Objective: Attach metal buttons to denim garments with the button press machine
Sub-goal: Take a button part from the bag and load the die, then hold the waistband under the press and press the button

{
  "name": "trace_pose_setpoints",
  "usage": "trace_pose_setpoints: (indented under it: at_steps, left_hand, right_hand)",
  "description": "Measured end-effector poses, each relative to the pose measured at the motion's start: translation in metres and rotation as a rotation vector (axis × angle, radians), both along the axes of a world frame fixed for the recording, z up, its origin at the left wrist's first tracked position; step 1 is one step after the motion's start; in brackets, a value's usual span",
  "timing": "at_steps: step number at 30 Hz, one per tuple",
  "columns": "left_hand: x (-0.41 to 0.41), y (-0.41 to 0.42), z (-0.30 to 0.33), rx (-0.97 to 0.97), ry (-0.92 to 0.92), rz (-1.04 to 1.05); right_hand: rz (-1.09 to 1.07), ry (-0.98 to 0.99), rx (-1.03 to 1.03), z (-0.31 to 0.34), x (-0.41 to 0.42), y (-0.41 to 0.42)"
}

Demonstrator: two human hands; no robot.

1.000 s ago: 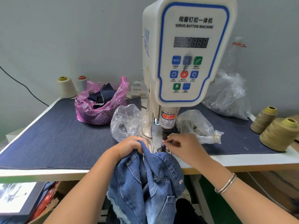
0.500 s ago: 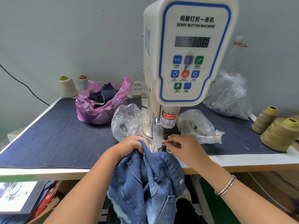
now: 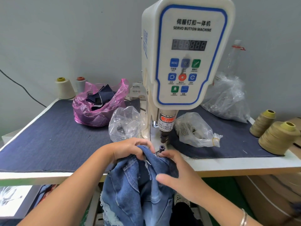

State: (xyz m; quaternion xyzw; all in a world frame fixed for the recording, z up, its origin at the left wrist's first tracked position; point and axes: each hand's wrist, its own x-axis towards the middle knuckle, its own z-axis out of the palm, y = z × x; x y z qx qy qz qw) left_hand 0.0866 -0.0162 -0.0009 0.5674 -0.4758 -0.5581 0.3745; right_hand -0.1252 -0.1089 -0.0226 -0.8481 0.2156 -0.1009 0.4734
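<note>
Gripping denim garment (image 3: pixel 138 181) edge, left hand (image 3: pixel 130 150) bunched, right hand (image 3: pixel 175 168) flat, fingers straight, beside press post (image 3: pixel 162 148)

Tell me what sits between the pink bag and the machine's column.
A crumpled clear plastic bag lies between the pink bag and the machine's column on the dark cloth, seen in the head view.
</note>
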Motion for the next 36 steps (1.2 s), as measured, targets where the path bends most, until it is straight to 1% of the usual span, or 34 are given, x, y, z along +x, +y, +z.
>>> trace_pose_setpoints:
  at_steps: [2,3,5,9,13,18,20,22,25,30,33,36]
  left_hand:
    - [-0.006,-0.003,0.013,0.043,0.057,-0.063]
    - [-0.009,-0.005,0.019,0.055,0.077,-0.090]
    - [-0.014,-0.010,0.027,0.054,0.068,-0.123]
    - [-0.016,-0.010,0.036,0.079,-0.075,-0.136]
    - [-0.013,-0.004,0.035,0.193,-0.283,-0.158]
    - [-0.009,0.011,0.023,0.209,-0.340,-0.135]
    - [-0.007,0.016,0.017,0.219,-0.295,-0.130]
    - [-0.009,0.017,0.012,0.230,-0.231,-0.136]
    - [-0.014,0.013,0.007,0.198,-0.190,-0.125]
    - [-0.007,0.008,0.002,0.092,-0.154,0.157]
    - [-0.004,0.004,-0.002,0.090,-0.082,0.216]
    - [-0.003,0.001,-0.006,0.117,-0.059,0.236]
  right_hand:
    - [0.030,0.126,-0.023,0.003,0.004,0.001]
    - [0.030,0.158,-0.036,0.007,0.007,0.000]
    - [0.026,0.167,0.010,0.016,0.012,-0.005]
    - [0.057,0.116,0.309,0.026,0.011,-0.021]
    - [0.040,0.053,0.645,0.020,0.006,-0.029]
    - [-0.087,0.026,0.926,0.009,0.004,-0.035]
    - [-0.140,0.054,0.985,0.008,0.004,-0.039]
    - [-0.173,0.079,1.003,0.008,0.007,-0.041]
    - [-0.214,0.079,1.002,0.011,0.014,-0.043]
    - [-0.212,0.041,0.936,0.017,0.020,-0.053]
    - [-0.198,0.077,0.853,0.014,0.019,-0.060]
    - [-0.182,0.133,0.812,0.005,0.020,-0.067]
